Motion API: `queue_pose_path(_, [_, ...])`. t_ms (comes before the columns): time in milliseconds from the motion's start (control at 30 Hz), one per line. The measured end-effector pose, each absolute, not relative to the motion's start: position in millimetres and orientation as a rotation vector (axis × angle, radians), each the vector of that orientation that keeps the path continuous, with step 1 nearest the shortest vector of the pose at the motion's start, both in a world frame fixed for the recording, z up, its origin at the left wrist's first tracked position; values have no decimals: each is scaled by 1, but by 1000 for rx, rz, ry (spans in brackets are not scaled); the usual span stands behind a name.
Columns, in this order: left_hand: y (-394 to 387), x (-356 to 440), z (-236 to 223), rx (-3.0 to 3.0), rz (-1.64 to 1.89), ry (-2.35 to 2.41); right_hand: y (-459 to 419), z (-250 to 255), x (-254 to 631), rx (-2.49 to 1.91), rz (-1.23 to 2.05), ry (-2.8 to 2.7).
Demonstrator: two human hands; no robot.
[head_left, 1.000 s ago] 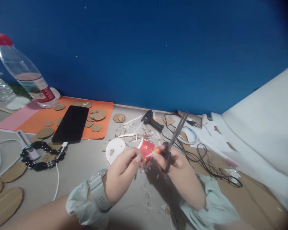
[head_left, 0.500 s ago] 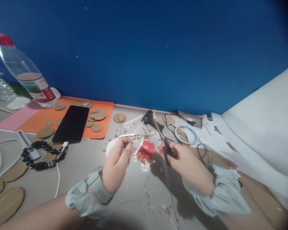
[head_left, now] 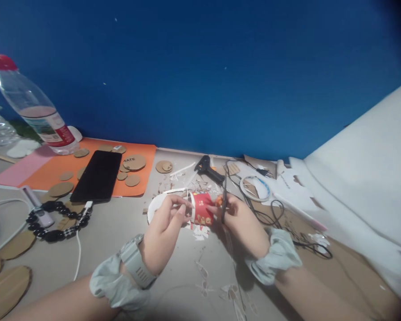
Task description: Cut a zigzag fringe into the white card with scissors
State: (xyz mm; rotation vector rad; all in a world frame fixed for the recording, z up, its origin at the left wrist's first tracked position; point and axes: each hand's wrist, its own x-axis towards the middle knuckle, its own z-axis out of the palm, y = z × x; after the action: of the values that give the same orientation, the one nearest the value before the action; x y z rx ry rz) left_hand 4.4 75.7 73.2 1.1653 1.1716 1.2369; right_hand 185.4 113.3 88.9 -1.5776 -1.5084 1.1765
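A red paper cup with a white rim and a printed pattern lies on its side between my hands, its mouth to the left. My left hand has its fingers curled at that rim, thumb and fingertips closed on the edge. In my right hand is a pair of scissors with dark, orange-marked handles, blades pointing up and away. Fingertips of the same hand touch the cup's base end. Partly behind my left hand is a white disc. White and red paper scraps lie below the cup.
A black glue gun lies behind the cup, with cables to its right. On the left are a phone, a bead bracelet, cardboard discs on an orange sheet, and a bottle. A blue panel rises behind.
My left hand drew back from the cup, then returned to its rim. The right hand swung right with the scissors and came back to the base. The cup now lies more level.
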Motion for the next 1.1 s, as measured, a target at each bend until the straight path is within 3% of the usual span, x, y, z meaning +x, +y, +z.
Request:
queue_pose_path(300, [74,3,76,1121,1354,1052,108,98,188,-1402,1218,-1396])
queue_pose_path(533, [75,1,74,1047,1461,1151,104,112,186,-1468,1018,-1328])
queue_pose_path(800, [74,2,85,1254,1159,1020,90,118,172,-1397,1052,-1548])
queue_pose_path(1100, [87,0,73,775,1607,1037,101,118,178,-1485,1342,-1539])
